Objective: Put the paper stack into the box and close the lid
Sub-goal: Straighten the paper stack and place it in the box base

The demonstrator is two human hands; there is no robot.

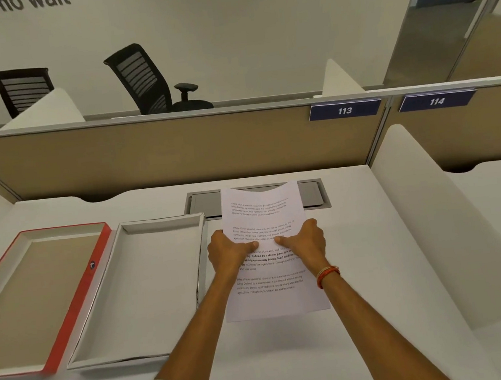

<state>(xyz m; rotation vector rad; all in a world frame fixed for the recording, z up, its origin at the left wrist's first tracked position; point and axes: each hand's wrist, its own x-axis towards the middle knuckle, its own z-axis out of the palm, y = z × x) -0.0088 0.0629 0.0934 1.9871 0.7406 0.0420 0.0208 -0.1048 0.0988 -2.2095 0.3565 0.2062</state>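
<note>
I hold a stack of printed white paper (273, 299) above the white desk, to the right of the box. My left hand (229, 251) grips its left edge and my right hand (305, 241) grips its right edge, thumbs on top of the page. The top edge of the paper curls. An open white box (124, 296) lies on the desk left of the paper, empty inside. Its red-edged lid (69, 298) lies upside down further left, brown inner face up.
A grey cable flap (311, 194) is set into the desk behind the paper. A beige partition (177, 151) runs along the back, white dividers (431, 217) stand at both sides. Two black office chairs (145, 80) stand beyond the partition.
</note>
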